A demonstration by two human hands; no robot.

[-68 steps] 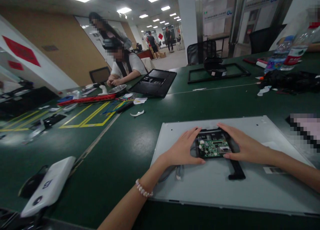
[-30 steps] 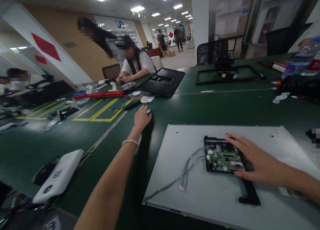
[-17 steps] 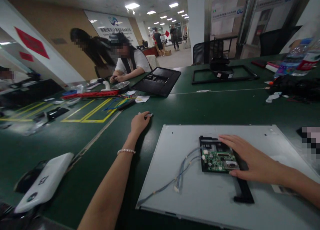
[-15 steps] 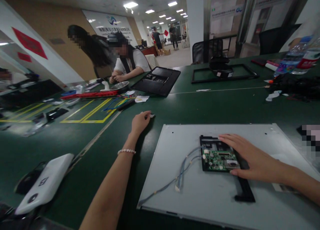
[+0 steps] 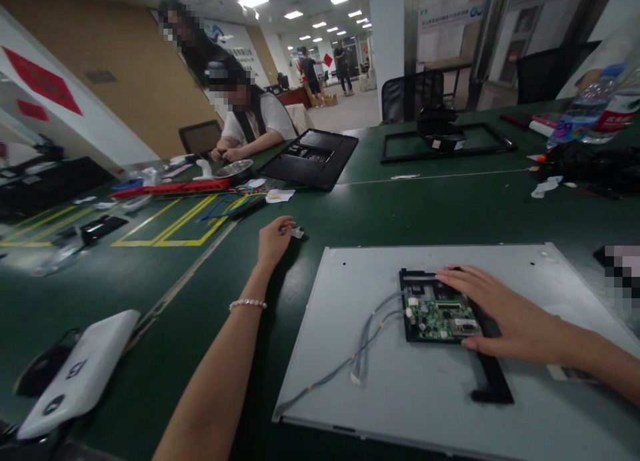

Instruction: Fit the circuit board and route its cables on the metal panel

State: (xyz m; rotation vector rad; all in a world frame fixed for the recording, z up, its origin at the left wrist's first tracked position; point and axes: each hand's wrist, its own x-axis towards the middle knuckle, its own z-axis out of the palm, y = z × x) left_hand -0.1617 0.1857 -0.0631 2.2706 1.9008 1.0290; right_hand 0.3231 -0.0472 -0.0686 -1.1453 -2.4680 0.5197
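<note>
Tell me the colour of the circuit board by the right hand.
Green circuit board, clearest in the head view.

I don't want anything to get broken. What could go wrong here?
The right hand lies flat at the edge of the green circuit board; pressing or sliding might harm its small parts. The loose wires trail over the grey panel and could snag on an arm. The left hand pinches a small white piece far out on the table; it looks easy to drop.

Bright ceiling panels (image 5: 253, 0) overhead; soft glare on counter (image 5: 425, 207); edges warped, corners blurred; faces pixelated.
</note>
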